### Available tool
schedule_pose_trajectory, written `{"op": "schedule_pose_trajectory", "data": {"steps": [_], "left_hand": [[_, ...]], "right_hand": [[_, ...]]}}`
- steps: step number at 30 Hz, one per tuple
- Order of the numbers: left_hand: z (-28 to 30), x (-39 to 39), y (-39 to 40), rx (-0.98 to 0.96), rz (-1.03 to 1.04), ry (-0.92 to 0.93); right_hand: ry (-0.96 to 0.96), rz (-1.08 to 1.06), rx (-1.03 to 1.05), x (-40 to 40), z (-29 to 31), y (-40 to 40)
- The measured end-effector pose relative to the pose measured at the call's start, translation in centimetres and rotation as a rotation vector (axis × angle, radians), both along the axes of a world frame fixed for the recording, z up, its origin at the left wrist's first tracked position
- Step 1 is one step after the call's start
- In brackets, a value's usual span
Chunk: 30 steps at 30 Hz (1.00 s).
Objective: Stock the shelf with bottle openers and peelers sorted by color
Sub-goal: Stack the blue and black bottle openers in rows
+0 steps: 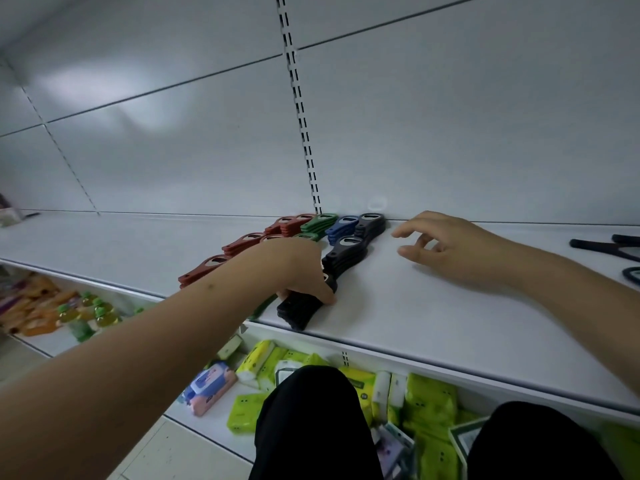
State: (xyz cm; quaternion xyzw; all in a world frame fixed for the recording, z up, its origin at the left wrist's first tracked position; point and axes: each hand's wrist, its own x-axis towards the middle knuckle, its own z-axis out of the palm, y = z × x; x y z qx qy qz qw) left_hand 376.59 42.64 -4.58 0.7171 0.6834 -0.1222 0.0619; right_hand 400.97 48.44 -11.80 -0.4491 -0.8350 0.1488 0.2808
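Black flat plastic openers (pixel 302 308), stacked at the white shelf's (pixel 450 306) front edge, are clasped by the left grip (pixel 304 268); their long axis runs front-to-back, slotted heads rearward. Red (pixel 207 268), green (pixel 317 221), blue (pixel 343 226) stacks alongside. Right grip (pixel 446 245) hovers, fingers loosely spread.

Opener stacks (pixel 311 244) in rows on shelf (pixel 450 306), packets (pixel 429 403) on lower shelf beneath.

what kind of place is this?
Most likely a retail store aisle: white slotted shelf backing, bottle openers stacked in color rows, packaged tissues and drink bottles below. Left hand grips black openers.
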Motion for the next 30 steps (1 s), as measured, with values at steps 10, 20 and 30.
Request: {"op": "schedule_pose_trajectory", "data": {"steps": [10, 20, 30], "left_hand": [[0.2, 0.6, 0.8, 0.018, 0.051, -0.070], [3.9, 4.0, -0.3, 0.451, -0.141, -0.228], [-5.7, 21.6, -1.4, 0.133, -0.992, -0.709]], "right_hand": [[-0.024, -0.007, -0.009, -0.2, 0.2, -0.2], [0.087, -0.173, 0.136, 1.3, 3.6, -1.0], [-0.141, -0.736, 0.014, 17.9, 8.3, -8.3]]}}
